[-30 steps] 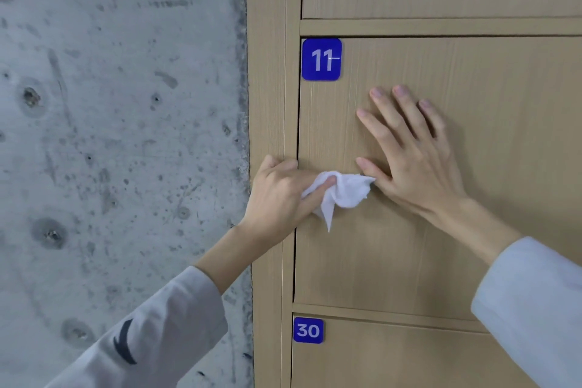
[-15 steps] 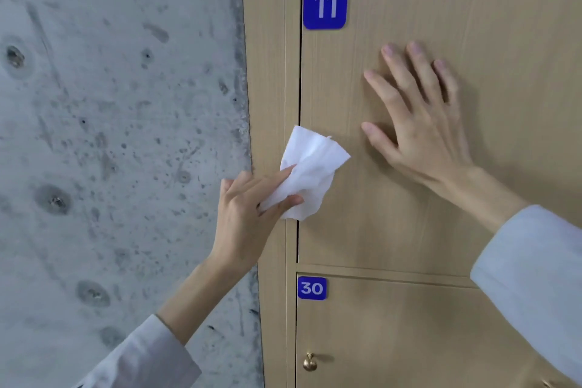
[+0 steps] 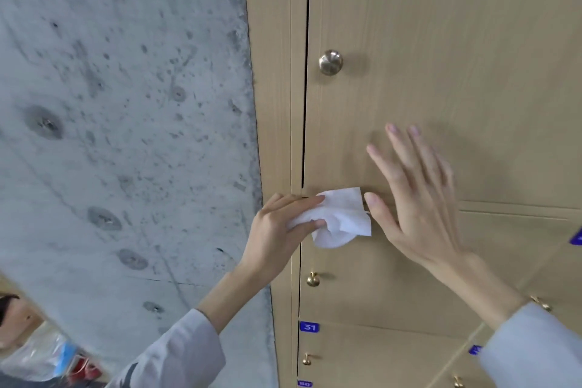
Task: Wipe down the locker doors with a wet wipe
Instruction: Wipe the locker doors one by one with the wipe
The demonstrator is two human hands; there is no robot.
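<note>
A light wooden locker door (image 3: pixel 441 72) with a round brass knob (image 3: pixel 330 62) fills the upper right. My left hand (image 3: pixel 277 236) pinches a crumpled white wet wipe (image 3: pixel 338 217) between thumb and fingers, at the seam between this door's bottom left corner and the door below. My right hand (image 3: pixel 415 198) lies with fingers straight and spread against the door's lower part, its thumb tip beside the wipe. More locker doors (image 3: pixel 378 293) stack below, each with a small brass knob (image 3: pixel 312 279).
A rough grey concrete wall (image 3: pixel 126 135) runs along the left of the locker frame (image 3: pixel 274 104). Small blue number plates, one reading 31 (image 3: pixel 309 327), mark the lower doors. Plastic bags and red items (image 3: pixel 47 359) lie at the bottom left.
The view has dropped down the lockers; the plate 11 is out of frame. My left hand carried the wipe down to the door's bottom seam, and my right hand slid down with it.
</note>
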